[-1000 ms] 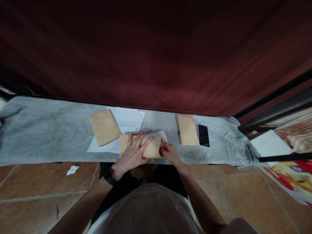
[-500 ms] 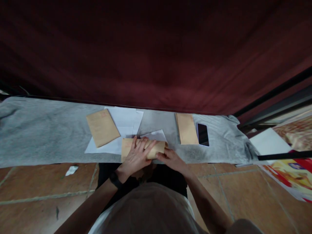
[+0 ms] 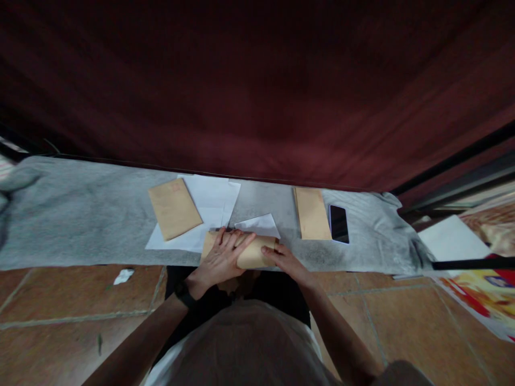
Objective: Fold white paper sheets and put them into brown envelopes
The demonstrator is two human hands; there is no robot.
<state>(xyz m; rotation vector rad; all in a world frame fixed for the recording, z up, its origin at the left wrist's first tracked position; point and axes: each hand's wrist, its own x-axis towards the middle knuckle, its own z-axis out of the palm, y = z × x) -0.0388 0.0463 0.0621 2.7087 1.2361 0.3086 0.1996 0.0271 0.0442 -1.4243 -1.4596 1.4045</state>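
A brown paper envelope (image 3: 254,255) lies at the front edge of the cloth-covered surface, its right part bent over into a curve. My left hand (image 3: 223,258) rests flat across it with fingers stretched out and slightly apart. At the right end, my right hand (image 3: 285,261) grips the curved part, thumb on top and the other fingers partly hidden. Just behind the envelope is a folded white paper (image 3: 258,222). Another brown envelope (image 3: 176,209) lies to the left on several white sheets (image 3: 213,201).
On the right sit a small stack of brown envelopes (image 3: 313,214) and a phone (image 3: 338,224). Grey cloth (image 3: 100,214) covers the narrow surface. A dark red curtain (image 3: 257,107) hangs behind it. A white scrap (image 3: 123,276) is on the tiled floor (image 3: 80,300).
The bent part of the envelope looks flatter, and my right thumb has moved up onto its top. My left hand stays pressed on it. The whole view has shifted slightly.
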